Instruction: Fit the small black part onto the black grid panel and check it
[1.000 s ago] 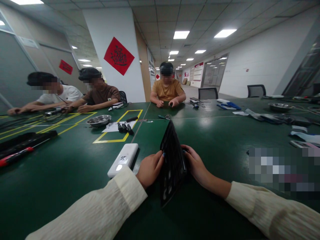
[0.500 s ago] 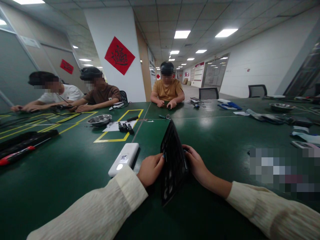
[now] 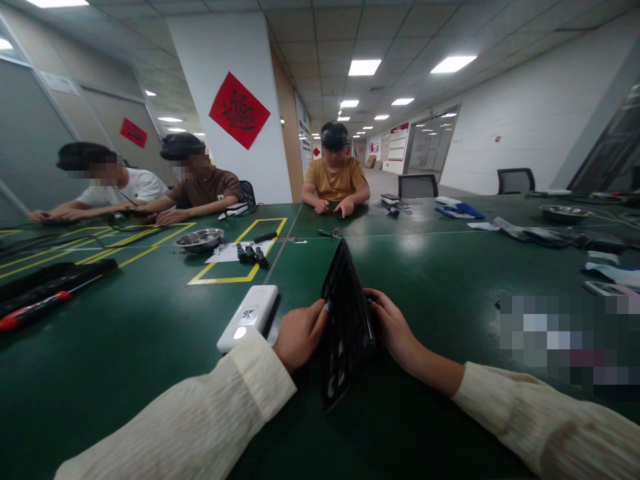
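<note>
Between my hands a thin black panel point(image 3: 346, 333) stands on edge over the green table point(image 3: 280, 433). Its left face shows rows of shallow dark recesses; its exact kind I cannot make out. My left hand point(image 3: 301, 335) is closed on its left side, thumb pressed against the recessed face, other fingers mostly hidden. From the right, my right hand point(image 3: 393, 327) grips the same panel, with fingertips at its edge and back. A white power bank point(image 3: 249, 317) marked with a number lies just beyond my left wrist.
At left lie a red and black screwdriver point(image 3: 37, 310) and a long black case point(image 3: 55, 279). Farther off are a metal bowl point(image 3: 200, 241), several small black parts point(image 3: 253, 255) on white paper, and pliers point(image 3: 329, 233). Three people sit beyond; cloths point(image 3: 530, 233) lie at right.
My hands and the black panel have barely moved. Across the table, the hands of the seated people have shifted slightly.
</note>
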`<state>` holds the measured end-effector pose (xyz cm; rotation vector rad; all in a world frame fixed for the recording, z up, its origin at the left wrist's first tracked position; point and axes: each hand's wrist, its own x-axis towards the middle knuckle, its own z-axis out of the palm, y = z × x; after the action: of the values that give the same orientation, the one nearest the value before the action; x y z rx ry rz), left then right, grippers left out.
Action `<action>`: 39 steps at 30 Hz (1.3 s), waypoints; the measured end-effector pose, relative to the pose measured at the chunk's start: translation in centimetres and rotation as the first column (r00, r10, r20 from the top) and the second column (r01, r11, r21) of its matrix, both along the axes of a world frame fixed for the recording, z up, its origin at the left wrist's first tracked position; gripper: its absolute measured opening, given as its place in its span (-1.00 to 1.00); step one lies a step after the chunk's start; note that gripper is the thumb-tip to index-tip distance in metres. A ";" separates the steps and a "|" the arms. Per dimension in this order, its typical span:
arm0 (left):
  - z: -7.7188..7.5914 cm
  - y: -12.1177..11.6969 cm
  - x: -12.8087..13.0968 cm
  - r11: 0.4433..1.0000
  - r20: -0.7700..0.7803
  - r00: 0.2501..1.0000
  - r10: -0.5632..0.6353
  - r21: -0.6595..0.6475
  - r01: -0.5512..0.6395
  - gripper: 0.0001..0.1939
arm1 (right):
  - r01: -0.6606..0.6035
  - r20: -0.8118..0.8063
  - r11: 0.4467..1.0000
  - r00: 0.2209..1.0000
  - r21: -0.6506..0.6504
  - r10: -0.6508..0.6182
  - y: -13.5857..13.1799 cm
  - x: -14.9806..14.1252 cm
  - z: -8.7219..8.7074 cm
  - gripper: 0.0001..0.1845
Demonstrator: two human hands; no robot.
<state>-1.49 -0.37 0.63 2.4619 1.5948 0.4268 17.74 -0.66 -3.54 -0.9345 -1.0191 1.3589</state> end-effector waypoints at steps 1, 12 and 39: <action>0.0 -0.1 0.0 1.000 -0.016 1.000 -0.006 0.012 0.006 -0.62 | 0.004 0.002 1.000 1.000 0.010 -0.004 0.1 0.0 -0.1 -0.61; 0.0 -0.2 0.1 1.000 0.088 0.996 -0.010 -0.014 0.011 -0.54 | 0.014 0.010 1.000 1.000 0.019 -0.014 0.3 0.2 -0.6 -0.61; -0.3 0.3 0.0 0.999 0.051 0.999 -0.019 -0.043 0.021 -0.60 | 0.015 0.007 1.000 1.000 0.027 -0.015 0.3 0.2 -0.6 -0.58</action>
<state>-1.47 -0.11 0.32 2.4133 1.5419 0.4427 17.95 -0.33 -4.17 -0.9262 -1.0318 1.3274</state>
